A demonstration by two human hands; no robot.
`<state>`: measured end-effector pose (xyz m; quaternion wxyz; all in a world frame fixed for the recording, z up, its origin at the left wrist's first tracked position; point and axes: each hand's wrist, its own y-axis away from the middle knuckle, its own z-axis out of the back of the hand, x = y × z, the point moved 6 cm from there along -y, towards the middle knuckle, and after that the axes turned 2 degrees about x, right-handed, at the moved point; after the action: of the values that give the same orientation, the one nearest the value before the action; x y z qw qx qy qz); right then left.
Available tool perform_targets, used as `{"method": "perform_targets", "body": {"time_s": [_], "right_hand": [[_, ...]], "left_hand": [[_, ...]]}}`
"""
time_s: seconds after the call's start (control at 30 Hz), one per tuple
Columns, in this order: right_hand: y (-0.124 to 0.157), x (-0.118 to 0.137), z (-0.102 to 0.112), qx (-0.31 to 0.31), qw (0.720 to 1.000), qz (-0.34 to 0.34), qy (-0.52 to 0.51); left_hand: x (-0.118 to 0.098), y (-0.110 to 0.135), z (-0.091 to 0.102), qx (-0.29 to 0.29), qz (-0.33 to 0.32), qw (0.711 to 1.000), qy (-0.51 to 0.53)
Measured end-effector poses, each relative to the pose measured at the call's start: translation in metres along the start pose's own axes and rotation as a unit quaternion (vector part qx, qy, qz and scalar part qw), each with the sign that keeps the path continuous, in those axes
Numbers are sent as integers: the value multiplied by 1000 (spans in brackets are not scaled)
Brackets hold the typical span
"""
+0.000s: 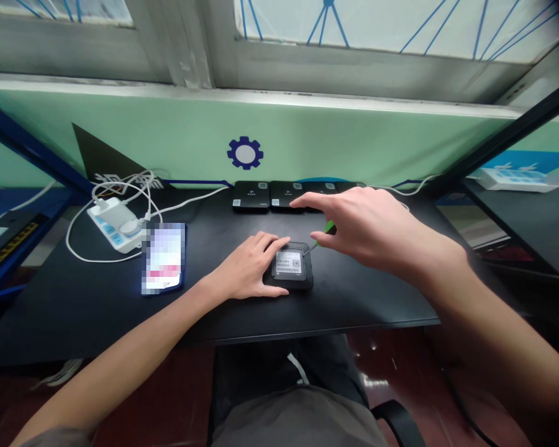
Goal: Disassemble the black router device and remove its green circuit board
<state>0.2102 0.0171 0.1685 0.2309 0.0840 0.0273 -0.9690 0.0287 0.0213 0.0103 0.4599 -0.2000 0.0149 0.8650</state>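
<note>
A small square black set-top-type box [309, 282] lies on the desk with a white label facing up. My left hand [249, 267] grips it from the left, fingers along the far edge and thumb at the near edge. My right hand [372, 223] is closed around the green handle of a screwdriver [330, 226], with the index finger stretched out above it. The thin metal shaft slants down to the box's upper right corner beside the label. Most of the handle is hidden inside my hand, and I cannot make out exactly where the tip touches.
Several similar black boxes [251, 196] stand in a row at the desk's back edge. To the left are a phone [165, 257] with a lit screen and a white power strip [116, 223] with tangled white cables. A green panel [190, 143] rises behind the black desk [354, 304].
</note>
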Motion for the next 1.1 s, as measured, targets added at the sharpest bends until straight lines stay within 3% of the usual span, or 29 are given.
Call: {"method": "perform_targets", "body": {"time_s": [0.37, 0.63, 0.87, 1.1], "right_hand": [[0, -1, -1, 9, 1000, 2, 9], [0, -4, -4, 18, 1000, 1, 7], [-2, 1, -4, 33, 999, -3, 12], [-3, 4, -2, 6, 999, -12, 43]], "left_hand": [[-1, 1, 1, 0, 0, 1000, 4], [2, 3, 7, -14, 14, 997, 72], [4, 2, 6, -48, 43, 998, 29], [14, 1, 7, -96, 80, 992, -36]]}}
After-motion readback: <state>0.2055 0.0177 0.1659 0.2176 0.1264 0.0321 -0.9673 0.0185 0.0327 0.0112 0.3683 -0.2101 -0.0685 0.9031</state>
